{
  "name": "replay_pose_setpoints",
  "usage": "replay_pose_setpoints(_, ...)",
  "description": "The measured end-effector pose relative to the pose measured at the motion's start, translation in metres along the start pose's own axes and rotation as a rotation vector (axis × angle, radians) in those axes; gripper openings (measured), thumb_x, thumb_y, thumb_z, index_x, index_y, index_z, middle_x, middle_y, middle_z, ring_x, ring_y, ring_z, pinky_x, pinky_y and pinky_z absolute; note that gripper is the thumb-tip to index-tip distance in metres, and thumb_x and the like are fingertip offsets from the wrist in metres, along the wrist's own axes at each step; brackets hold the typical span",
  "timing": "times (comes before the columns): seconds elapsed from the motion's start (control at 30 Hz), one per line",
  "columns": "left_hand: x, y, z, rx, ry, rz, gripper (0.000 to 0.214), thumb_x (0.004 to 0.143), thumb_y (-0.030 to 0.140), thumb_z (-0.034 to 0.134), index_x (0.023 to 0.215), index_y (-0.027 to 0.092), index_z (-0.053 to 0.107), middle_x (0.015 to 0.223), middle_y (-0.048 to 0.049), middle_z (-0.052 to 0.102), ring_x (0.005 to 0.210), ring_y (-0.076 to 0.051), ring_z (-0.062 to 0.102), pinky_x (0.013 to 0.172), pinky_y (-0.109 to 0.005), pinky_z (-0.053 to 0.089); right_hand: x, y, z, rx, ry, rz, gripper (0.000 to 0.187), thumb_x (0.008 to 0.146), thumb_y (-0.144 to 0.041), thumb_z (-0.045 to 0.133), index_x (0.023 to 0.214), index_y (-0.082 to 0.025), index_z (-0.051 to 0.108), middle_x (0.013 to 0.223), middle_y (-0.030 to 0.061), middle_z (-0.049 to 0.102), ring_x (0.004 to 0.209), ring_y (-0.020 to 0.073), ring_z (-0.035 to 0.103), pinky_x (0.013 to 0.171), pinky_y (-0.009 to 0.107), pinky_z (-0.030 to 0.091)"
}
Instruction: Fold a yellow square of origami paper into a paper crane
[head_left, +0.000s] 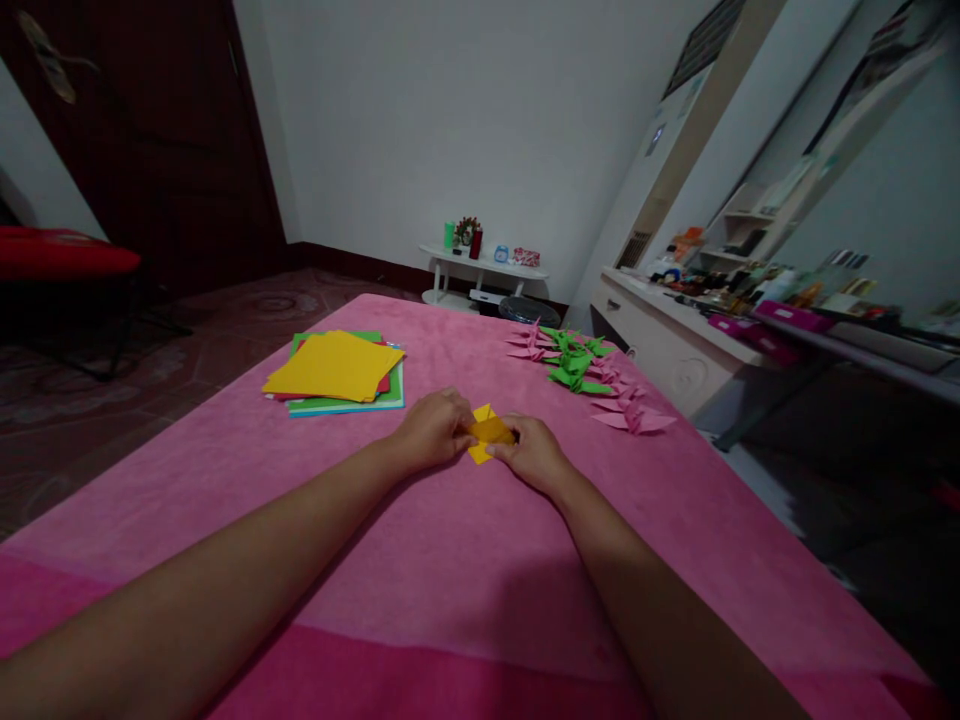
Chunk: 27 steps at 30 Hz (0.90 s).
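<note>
A small folded piece of yellow paper (489, 432) lies on the pink cloth (450, 560) between both my hands. My left hand (431, 430) pinches its left side with fingers pressed together. My right hand (531, 450) grips its right side, thumb on top. A stack of coloured paper sheets (337, 370), yellow on top with red, green and blue under it, lies to the left, apart from my hands.
Folded pink paper cranes (634, 418) and green paper cranes (574, 365) lie in a row at the right of the cloth. A cluttered dresser (675, 340) stands just beyond the right edge. A small white table (484, 270) is against the far wall.
</note>
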<state>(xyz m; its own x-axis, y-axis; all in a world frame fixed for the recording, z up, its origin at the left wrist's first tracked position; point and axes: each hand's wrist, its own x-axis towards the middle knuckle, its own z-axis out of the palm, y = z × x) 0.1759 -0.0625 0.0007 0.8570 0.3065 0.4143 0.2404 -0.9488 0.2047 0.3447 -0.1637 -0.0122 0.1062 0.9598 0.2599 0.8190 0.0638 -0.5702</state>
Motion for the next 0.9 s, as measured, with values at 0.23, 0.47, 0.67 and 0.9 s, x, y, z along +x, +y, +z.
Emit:
replay_pose_setpoints(0.23,-0.003,0.009,-0.008,0.032,-0.034,0.046,0.006,0.072,0.02,0.062,0.073,0.017,0.066,0.077,-0.0065,0.064,0.082,-0.02,0.053,0.074,-0.03,0.04,-0.001,-0.005,-0.003,0.01,-0.042,-0.014,0.011,0.066,-0.014,0.064,0.077,-0.017,0.066,0.075,-0.0004,0.061,0.067,0.0123,0.051,0.061,0.022,0.037)
replay_pose_setpoints(0.47,-0.003,0.011,-0.009,0.043,0.003,0.068,0.003,0.069,0.016,0.064,0.066,0.018,0.065,0.073,-0.0051,0.065,0.084,-0.021,0.054,0.074,-0.032,0.036,-0.002,-0.003,-0.004,0.032,-0.108,0.02,0.02,0.066,-0.017,0.066,0.086,-0.019,0.068,0.075,-0.0003,0.065,0.066,0.0131,0.054,0.06,0.022,0.037)
replay_pose_setpoints(0.67,-0.003,0.007,-0.001,-0.098,0.01,-0.012,0.009,0.075,0.025,0.063,0.071,0.017,0.066,0.072,-0.0049,0.065,0.076,-0.018,0.056,0.073,-0.029,0.037,-0.002,-0.008,-0.006,-0.037,-0.035,-0.022,0.012,0.067,-0.019,0.067,0.079,-0.018,0.068,0.075,0.0005,0.065,0.066,0.013,0.054,0.06,0.022,0.036)
replay_pose_setpoints(0.9,-0.003,0.005,0.0,-0.201,0.04,-0.068,0.015,0.075,0.029,0.063,0.071,0.014,0.063,0.067,-0.0018,0.059,0.066,-0.014,0.051,0.063,-0.024,0.035,-0.001,-0.007,-0.007,0.019,-0.053,0.014,0.02,0.068,-0.022,0.066,0.087,-0.018,0.069,0.073,-0.0004,0.066,0.062,0.0127,0.054,0.057,0.021,0.036)
